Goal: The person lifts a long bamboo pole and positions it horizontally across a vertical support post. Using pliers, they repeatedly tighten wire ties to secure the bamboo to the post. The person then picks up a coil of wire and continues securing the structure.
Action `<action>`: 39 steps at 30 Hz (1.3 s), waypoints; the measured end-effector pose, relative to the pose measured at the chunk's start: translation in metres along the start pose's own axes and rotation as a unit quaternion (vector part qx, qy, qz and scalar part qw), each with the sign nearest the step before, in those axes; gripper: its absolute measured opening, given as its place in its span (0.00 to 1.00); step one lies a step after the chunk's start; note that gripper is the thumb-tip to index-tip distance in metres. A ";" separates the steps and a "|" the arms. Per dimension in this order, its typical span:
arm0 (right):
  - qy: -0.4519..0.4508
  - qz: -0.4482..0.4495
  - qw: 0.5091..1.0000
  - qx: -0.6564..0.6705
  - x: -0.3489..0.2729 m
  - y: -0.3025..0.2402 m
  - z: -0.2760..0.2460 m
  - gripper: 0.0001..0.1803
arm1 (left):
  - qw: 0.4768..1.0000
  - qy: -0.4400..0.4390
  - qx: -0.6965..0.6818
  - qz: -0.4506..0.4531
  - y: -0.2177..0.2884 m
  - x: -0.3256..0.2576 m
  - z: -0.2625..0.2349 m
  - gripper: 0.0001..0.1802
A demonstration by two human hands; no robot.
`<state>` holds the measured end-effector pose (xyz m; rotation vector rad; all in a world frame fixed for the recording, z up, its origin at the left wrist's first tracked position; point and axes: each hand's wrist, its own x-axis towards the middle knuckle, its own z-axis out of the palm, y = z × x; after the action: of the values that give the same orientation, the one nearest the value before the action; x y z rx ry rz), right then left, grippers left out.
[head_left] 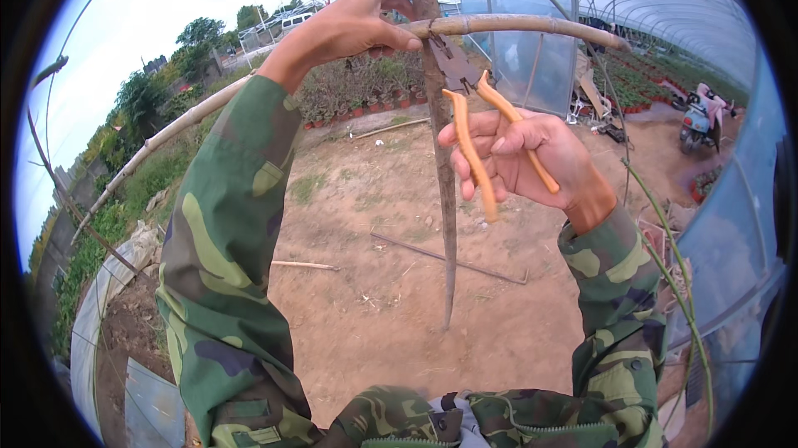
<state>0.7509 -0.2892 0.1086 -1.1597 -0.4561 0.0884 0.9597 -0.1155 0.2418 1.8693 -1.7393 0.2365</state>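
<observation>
**Pliers at the crossing of two poles**

Where the upright stake (438, 140) meets the bent bamboo pole (515, 26), the left hand (353, 24) wraps over the joint, its fingers (397, 1) closed around the stake and the thumb lying along the pole. The right hand (532, 157) sits just below and to the right of that crossing, gripping a pair of pliers (482, 128). Its fingers are curled around the two orange handles, one handle running under the fingertips and the other across the palm, so the handles stand a little apart. The dark metal head of the pliers points up and to the left, touching the stake right under the pole; whether it bites on a wire there cannot be told.

Counted: one pair of pliers with two handles, one upright stake, one curved pole across it, two hands in camouflage sleeves (224, 248).

Behind, a plastic-covered greenhouse (665, 7) stands on the right with a pink scooter (702, 115) parked near it. One thin rod (449, 258) lies on the bare soil (374, 315) beyond the stake, and a row of potted plants (366, 91) stands further back.
</observation>
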 end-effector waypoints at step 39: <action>0.197 0.071 0.977 -0.029 0.011 -0.003 0.039 0.08 | 0.997 -0.023 -0.038 0.066 -0.012 0.021 0.003 0.35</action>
<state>0.7447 -0.2534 0.1268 -1.2308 -0.0253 -0.0318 0.9731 -0.1353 0.2468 1.7220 -1.8780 0.1773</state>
